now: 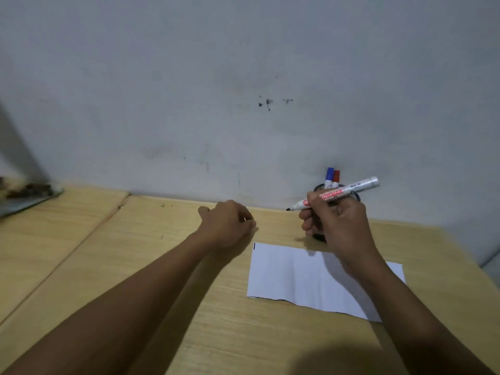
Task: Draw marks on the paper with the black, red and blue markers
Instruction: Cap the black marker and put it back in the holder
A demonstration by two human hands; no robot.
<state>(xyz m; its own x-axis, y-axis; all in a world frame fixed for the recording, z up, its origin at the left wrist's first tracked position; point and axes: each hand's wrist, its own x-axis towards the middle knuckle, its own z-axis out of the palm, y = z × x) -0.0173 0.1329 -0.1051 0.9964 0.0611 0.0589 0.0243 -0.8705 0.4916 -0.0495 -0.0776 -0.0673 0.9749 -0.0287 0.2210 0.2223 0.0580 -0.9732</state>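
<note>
A white sheet of paper (297, 274) lies on the wooden table (151, 266), with one short black mark at its top left corner. My right hand (335, 228) is above the paper's far edge and grips the uncapped black marker (359, 186), tip pointing left and clear of the sheet. A dark object sits half hidden under that hand. The blue marker (329, 176) and the red marker (336, 177) stand capped in a dark holder behind my right hand. My left hand (227, 223) rests on the table left of the paper, fingers curled; whether it holds something is hidden.
A grey-white wall (243, 90) rises right behind the table. At the far left edge a grey tray-like object (24, 198) with dark clutter lies on the table. A seam (89, 234) runs diagonally across the tabletop on the left.
</note>
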